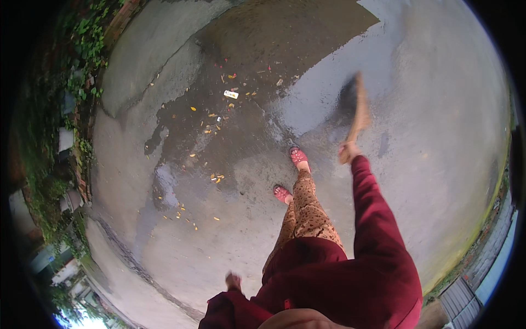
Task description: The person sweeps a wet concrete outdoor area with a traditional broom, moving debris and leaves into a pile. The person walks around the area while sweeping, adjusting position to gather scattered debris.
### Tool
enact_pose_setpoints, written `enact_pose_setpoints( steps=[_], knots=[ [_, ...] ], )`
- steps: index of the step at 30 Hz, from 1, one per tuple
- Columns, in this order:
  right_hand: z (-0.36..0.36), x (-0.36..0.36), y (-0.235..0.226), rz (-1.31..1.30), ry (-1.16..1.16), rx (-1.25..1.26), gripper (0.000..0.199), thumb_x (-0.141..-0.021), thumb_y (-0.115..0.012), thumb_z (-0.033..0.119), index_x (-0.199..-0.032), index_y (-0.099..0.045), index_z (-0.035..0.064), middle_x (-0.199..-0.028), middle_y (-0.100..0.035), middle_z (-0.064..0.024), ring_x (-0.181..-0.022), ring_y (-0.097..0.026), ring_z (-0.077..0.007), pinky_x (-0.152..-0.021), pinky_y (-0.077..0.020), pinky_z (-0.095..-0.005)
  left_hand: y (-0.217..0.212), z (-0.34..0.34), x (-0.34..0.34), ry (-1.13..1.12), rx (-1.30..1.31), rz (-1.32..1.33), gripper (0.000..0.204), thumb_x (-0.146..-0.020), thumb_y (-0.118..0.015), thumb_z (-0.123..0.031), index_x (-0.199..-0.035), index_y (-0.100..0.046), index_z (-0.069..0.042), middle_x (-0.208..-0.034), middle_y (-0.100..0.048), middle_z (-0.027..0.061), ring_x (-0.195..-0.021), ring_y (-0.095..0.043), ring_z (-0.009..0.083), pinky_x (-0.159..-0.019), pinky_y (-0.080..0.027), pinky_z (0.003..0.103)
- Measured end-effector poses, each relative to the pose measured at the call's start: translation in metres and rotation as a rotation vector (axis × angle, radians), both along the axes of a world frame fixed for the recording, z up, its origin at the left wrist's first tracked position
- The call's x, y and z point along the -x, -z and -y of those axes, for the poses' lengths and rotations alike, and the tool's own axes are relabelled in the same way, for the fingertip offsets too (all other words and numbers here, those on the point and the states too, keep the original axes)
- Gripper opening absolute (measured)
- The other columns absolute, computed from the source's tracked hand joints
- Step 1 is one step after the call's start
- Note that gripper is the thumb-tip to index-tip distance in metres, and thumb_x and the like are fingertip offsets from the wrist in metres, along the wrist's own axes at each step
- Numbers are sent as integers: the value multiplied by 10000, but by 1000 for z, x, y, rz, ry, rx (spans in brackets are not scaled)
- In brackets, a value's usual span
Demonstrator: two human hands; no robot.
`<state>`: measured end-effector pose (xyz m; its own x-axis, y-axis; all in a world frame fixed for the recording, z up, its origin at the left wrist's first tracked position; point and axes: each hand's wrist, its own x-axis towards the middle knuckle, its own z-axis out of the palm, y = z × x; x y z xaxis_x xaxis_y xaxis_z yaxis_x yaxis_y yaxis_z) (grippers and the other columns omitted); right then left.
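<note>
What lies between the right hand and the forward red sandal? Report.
In the head view, only grey concrete shows between the right hand and that sandal.

Litter (231, 94) lies on the ground (444, 137), left of what seems a broom (360, 107) in the right hand (348, 153).

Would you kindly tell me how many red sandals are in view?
2: the right sandal is farther forward, and the left sandal is behind it, slightly to the left.

Tan broom (360, 112), blurred, in right hand (348, 152)
</note>
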<state>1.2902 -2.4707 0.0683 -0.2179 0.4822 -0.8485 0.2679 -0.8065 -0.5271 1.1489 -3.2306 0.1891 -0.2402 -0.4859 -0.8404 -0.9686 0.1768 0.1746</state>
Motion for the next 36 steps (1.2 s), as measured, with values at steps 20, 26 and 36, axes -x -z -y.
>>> enact_pose_setpoints(
  steps=[20, 26, 36],
  knots=[
    [186, 113, -177, -443, -543, 559, 167, -720, -587, 122, -670, -431, 94, -568, -390, 32, -419, -355, -71, -379, -302, -224, -79, -107, 58, 388, -238, -388, 375, -758, -430, -15, -1111, -517, -108, -765, -547, 58, -629, -532, 137, -545, -491, 270],
    [118, 71, -204, -318, -193, 147, 135, -710, -569, 70, -711, -435, 86, -564, -414, 23, -419, -373, -76, -360, -321, -222, 0, -52, 15, 343, -439, -129, 251, -777, -454, -77, -993, -575, -116, -753, -552, 64, -641, -541, 161, -546, -482, 291],
    [-127, 185, -73, -331, 282, 229, 87, -720, -506, 29, -709, -436, 79, -580, -442, -12, -466, -439, -108, -428, -403, -225, -57, -102, 51, 388, -326, 198, 372, -798, -502, -109, -1168, -467, -136, -888, -554, 99, -804, -564, 218, -671, -490, 352]
  ],
)
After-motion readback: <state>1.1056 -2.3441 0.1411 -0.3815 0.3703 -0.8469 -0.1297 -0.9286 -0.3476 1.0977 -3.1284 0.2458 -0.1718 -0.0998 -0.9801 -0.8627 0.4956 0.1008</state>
